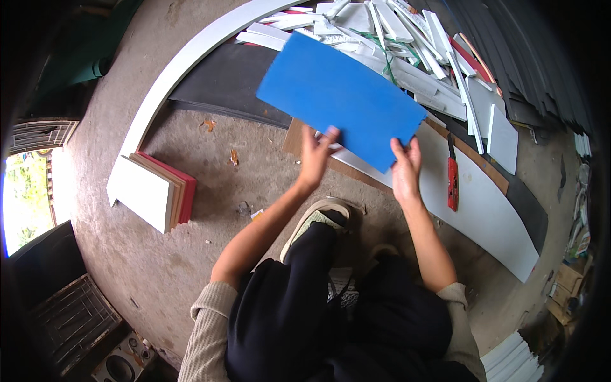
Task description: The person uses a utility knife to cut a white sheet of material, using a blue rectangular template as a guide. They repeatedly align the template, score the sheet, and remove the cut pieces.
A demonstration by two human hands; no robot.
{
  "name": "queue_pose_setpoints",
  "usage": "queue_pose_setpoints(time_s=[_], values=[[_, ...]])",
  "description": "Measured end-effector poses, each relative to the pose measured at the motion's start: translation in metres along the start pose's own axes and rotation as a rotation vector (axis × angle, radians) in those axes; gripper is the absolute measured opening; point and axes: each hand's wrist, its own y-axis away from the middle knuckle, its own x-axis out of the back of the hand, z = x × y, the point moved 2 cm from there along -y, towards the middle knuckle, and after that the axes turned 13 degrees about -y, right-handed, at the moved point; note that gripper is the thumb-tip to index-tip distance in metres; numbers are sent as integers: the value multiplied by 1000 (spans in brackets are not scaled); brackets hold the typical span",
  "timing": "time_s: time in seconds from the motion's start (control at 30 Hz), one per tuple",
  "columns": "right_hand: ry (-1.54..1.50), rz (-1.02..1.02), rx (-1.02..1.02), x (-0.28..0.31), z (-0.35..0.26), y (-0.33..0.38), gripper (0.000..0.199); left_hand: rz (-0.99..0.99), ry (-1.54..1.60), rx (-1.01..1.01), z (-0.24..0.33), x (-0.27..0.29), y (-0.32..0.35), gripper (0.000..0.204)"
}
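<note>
Nearest are the person's dark cloth trousers (pixel 273 312), with a beige ribbed-knit sleeve (pixel 210 318) pushed up the left forearm. Ahead of the left knee, a pale thick-rimmed shoe (pixel 331 204) rests on the rough grey-brown concrete floor (pixel 191 254).

Beyond it, both hands hold a flat rectangular blue panel (pixel 347 95), raised and slanting in front of the person. The left hand (pixel 314 159), slightly blurred, grips its near long edge, thumb on the blue face. The right hand (pixel 407 170) pinches the near right corner, thumb on top; the fingers beneath are mostly hidden.

Right of the right hand lies a large smooth white board (pixel 493 219), and on it a slim red-handled cutter (pixel 452 184) with its dark tip pointing away. To the left of the left hand stands a neat stack of white, brown and red rectangular sheets (pixel 151 191).

Farther off, partly behind the panel, lies a flat black sheet (pixel 219 79). Past that spreads a jumbled heap of narrow white offcuts (pixel 407 28), threaded with a thin green strand (pixel 387 60).
</note>
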Motion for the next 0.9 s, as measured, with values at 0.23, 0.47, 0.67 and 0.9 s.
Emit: queue_pose_setpoints(time_s=[0.23,0.47,0.67,0.9], values=[[94,147,-138,61,-31,24,33,-200,-384,-81,28,82,-69,45],[486,213,13,89,-22,26,35,-216,-1016,-318,-1,70,-75,31],[720,235,94,107,-28,13,37,-225,-1089,-321,-3,57,-67,32],[1031,252,141,134,-27,14,50,-207,-1077,-383,-4,56,-56,33]])
